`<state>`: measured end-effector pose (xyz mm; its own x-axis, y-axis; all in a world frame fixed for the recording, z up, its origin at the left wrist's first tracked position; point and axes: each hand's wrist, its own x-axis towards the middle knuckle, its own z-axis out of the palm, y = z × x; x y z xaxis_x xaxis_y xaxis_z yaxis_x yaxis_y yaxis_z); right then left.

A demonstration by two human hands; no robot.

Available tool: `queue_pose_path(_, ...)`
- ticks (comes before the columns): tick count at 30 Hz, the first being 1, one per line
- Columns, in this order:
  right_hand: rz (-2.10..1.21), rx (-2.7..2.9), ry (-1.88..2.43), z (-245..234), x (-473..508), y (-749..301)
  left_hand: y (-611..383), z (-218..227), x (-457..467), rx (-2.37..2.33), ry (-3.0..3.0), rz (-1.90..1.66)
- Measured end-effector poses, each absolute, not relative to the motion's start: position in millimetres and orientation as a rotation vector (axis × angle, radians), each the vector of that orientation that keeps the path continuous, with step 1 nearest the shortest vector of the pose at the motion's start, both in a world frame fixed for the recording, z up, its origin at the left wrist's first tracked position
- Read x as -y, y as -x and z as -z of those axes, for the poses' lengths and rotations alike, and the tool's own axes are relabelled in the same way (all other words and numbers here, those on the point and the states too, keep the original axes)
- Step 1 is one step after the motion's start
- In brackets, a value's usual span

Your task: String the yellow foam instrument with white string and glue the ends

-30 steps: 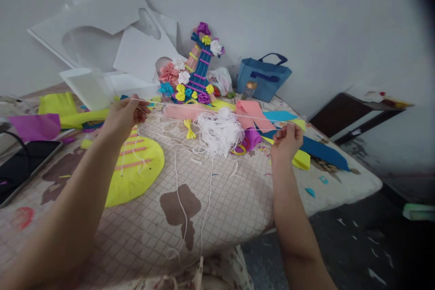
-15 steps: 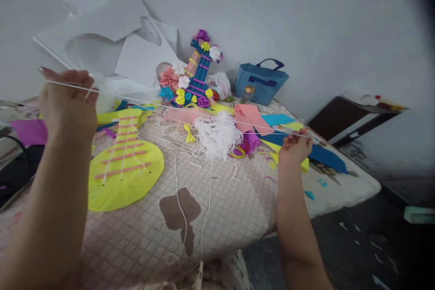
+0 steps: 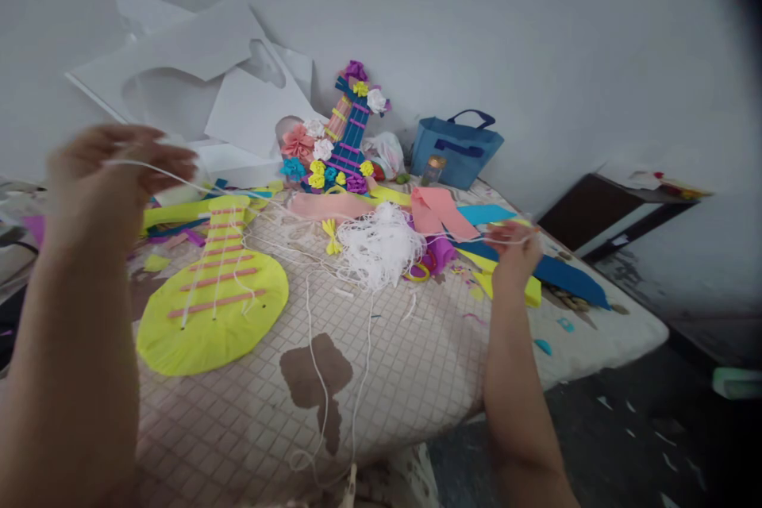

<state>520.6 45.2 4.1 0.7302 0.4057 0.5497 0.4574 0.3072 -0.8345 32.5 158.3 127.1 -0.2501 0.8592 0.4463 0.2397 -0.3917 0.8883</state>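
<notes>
Raised at the left, my left hand (image 3: 122,163) is closed on a white string (image 3: 271,201), its fingers a little blurred. The string runs slackly across to my right hand (image 3: 515,244), which pinches it over the right side of the table. Between the hands lies a loose tangle of white string (image 3: 381,244). Below my left hand is a flat yellow guitar shape (image 3: 229,294) with pink strips across it and white strings along its neck. Two loose string ends trail from the tangle toward the table's front edge.
Behind stand a decorated blue guitar (image 3: 351,135) with paper flowers, a blue bag (image 3: 457,149), a jar (image 3: 433,169) and white cut boards (image 3: 178,55). Scissors (image 3: 417,274) and coloured paper strips (image 3: 437,213) lie by the tangle. A dark stain marks the tablecloth (image 3: 417,381).
The string between my hands has gone from taut to slack. My left hand has turned, its fingers now pointing right. My right hand has shifted slightly left.
</notes>
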Motion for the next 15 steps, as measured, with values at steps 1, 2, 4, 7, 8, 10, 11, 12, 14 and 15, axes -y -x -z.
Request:
queue_pose_path(1, -0.076, 0.944, 1.375, -2, -46, -516, -38, -126, -156, -1.3, -1.613, -1.562)
queue_pose_path(2, -0.167, 1.088, 1.445, -2, -48, -512, -44, -124, -154, -1.235, -1.723, -1.398)
queue_pose_path(4, -0.201, 1.359, 1.583, -5, -57, -505, -59, -119, -148, -1.032, -1.96, -1.013)
queue_pose_path(7, 0.045, 1.564, 1.732, -25, -86, -497, -91, -111, -131, -0.698, -2.295, -0.5)
queue_pose_path(8, 0.105, 1.601, 1.764, -35, -101, -494, -103, -109, -123, -0.661, -2.395, -0.373)
queue_pose_path(10, 0.072, 1.789, 1.844, -52, -137, -484, -124, -102, -106, -0.607, -2.519, -0.17)
queue_pose_path(11, 0.05, 1.83, 1.868, -58, -156, -478, -132, -98, -98, -0.585, -2.575, -0.111)
queue_pose_path(12, 0.037, 1.863, 1.884, -62, -175, -471, -138, -94, -90, -0.548, -2.636, -0.069)
queue_pose_path(14, 0.027, 1.894, 1.922, -63, -207, -456, -145, -85, -76, -0.521, -2.779, -0.012)
queue_pose_path(15, 0.022, 1.907, 1.945, -61, -220, -450, -146, -82, -71, -0.544, -2.855, 0.022)
